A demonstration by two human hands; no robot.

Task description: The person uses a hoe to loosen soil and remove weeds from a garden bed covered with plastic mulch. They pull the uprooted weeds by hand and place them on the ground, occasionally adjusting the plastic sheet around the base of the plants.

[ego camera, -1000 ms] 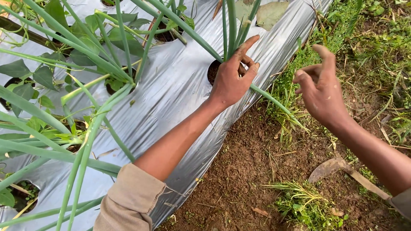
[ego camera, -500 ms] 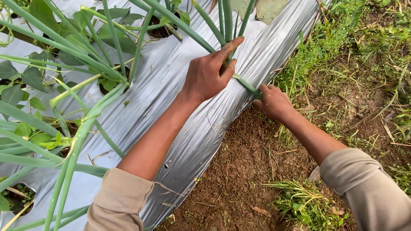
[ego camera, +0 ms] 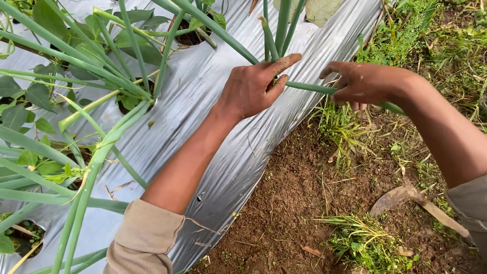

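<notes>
Sickle blade (ego camera: 401,195): lies on the bare soil path (ego camera: 294,203), near, untouched.
Left hand (ego camera: 253,89): grip closed around the base of the scallion clump (ego camera: 276,30), at its planting hole in the silver plastic mulch (ego camera: 213,101).
Right hand (ego camera: 365,83): grip pinched on one green scallion leaf (ego camera: 309,87), drawn out sideways from the clump over the grass.
Leaf handling: looks light, hollow, soft; likely kinks or tears if squeezed or bent sharply.
Hold: best low near the firmer base, pulling along its length.

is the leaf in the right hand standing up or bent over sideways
Bent sideways. The green leaf runs nearly level from the left hand at the plant base to the right hand; neighbouring leaves stand upright.
</notes>
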